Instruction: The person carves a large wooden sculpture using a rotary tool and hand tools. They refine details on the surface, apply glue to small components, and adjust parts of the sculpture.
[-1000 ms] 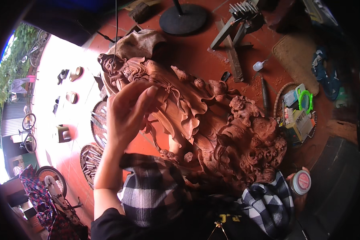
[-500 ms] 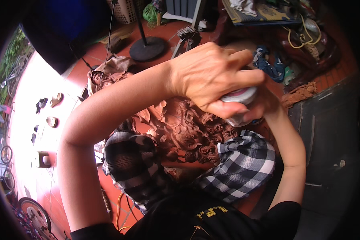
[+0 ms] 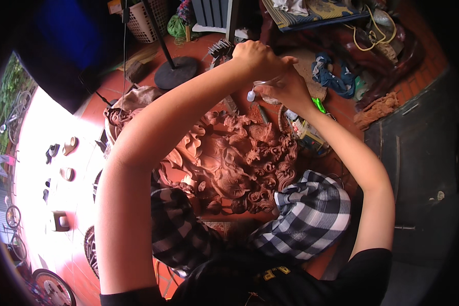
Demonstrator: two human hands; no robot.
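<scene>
My left hand [image 3: 259,57] is closed, its knuckles up, against my right hand [image 3: 289,91] beyond the carving. The fingers of the left hand curl out of sight, so what they hold is hidden. A clear, rounded thing with a small white tip [image 3: 251,96] shows partly under my right hand's fingers, which are closed round it; its kind cannot be made out. Below both hands a reddish-brown carved wooden sculpture [image 3: 229,166], dense with figures and swirls, lies in front of my knees.
A round black stand base [image 3: 176,73] is on the red tile floor beyond the carving. A blue cloth [image 3: 334,76] and a rough wood piece [image 3: 377,112] lie at the right. Small tools and containers [image 3: 308,136] sit beside the carving. Several shoes [image 3: 69,146] are at the left.
Both hands have moved farther away and slightly left, uncovering the carving and the items beside it. The white-lidded clear container seen in my hands earlier is now mostly hidden.
</scene>
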